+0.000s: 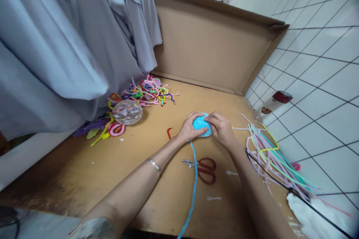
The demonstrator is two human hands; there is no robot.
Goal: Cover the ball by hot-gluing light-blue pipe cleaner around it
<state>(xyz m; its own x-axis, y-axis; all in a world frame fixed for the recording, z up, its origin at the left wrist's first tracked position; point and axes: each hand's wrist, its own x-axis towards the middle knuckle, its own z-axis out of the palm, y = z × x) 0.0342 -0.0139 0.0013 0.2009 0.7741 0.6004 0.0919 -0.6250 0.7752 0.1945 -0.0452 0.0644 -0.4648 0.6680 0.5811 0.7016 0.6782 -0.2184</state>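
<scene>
Both hands are on a round blue coil of fuzzy pipe cleaner over the middle of the table. My left hand grips its left side, thumb across the front and fingers behind. At its right side, my right hand pinches the edge with thumb and forefinger. A loose blue strand hangs from the coil and runs down past the table's front edge. It crosses over red-handled scissors, which lie on the table below my hands. A short red pipe cleaner piece lies beside my left wrist.
A tangle of coloured pipe cleaners and a clear ball with coloured bits are at the left. Straight pipe cleaners, a red-lidded jar and white tissue are along the tiled wall. A cardboard panel stands behind.
</scene>
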